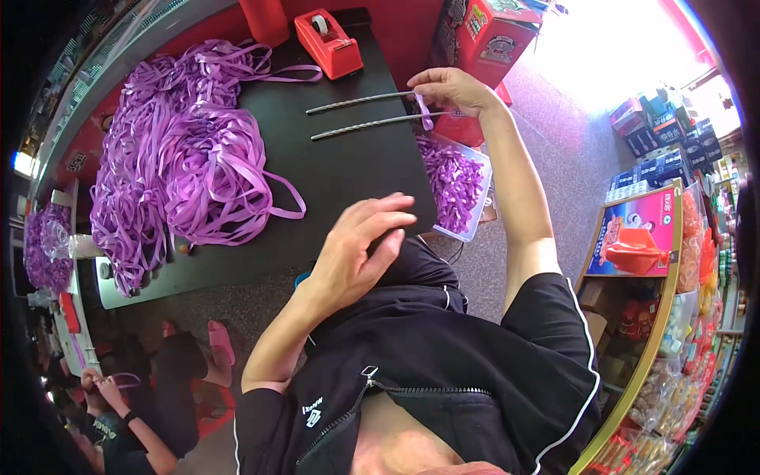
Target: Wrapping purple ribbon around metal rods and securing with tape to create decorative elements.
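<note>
Purple ribbon (427, 121) at right hand (457, 91), left hand (356, 249) apart

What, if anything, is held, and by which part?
Left grip: nothing. Right grip: at the purple ribbon on the spiral metal rods; whether pinched cannot be told.

Ribbon pile (214, 170): purple, lighter lilac where it catches light
Ribbon piece on the rods (425, 111): the same purple
Rods (360, 102): grey, spiral-patterned along their far part
Counter (332, 178): plain near-black
Tape dispenser (332, 54): bright red-orange, whitish roll
Bin (476, 212): translucent whitish
Bin's pieces (451, 186): purple with paler flecks
Floor (562, 146): grey, speckled
Jacket (435, 348): black, white piping
Slippers (221, 340): pink
</note>
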Tool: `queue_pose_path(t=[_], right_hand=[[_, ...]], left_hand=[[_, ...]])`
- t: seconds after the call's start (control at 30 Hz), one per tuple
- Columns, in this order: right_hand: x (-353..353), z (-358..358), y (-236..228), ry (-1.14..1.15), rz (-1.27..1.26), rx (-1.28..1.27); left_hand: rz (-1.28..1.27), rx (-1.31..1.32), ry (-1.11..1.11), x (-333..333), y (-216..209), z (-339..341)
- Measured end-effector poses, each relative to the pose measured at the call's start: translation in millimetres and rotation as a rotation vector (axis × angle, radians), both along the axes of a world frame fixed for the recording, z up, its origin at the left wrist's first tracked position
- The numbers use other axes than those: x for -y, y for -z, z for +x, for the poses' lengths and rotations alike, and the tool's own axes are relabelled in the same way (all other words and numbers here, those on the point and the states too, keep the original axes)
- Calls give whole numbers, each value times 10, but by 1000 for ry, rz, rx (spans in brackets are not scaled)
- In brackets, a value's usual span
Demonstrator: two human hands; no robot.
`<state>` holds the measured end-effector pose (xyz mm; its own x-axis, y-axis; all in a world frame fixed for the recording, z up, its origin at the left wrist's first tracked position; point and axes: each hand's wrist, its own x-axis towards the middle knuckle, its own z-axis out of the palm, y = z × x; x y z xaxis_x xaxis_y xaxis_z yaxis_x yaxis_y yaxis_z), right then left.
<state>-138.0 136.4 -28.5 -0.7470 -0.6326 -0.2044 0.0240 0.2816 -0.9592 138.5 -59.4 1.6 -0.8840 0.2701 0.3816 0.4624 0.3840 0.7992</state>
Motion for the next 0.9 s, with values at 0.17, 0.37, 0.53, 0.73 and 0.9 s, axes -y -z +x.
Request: queue_pose_path(t=[0.17,0.37,0.53,0.73,0.9], right_hand=[[31,-43,71,-17,-152,271],[-15,-64,28,7,-114,307],[-80,-17,-4,71,-64,177],[-251,243,31,294,73,166],[-161,311,161,6,32,89]], left_hand=[[-170,-172,-169,128,138,-9],[-127,-80,-198,197,217,-10],[-7,2,-180,235,182,-49],[62,28,-143,293,203,-102],[32,30,-99,304,203,-135]])
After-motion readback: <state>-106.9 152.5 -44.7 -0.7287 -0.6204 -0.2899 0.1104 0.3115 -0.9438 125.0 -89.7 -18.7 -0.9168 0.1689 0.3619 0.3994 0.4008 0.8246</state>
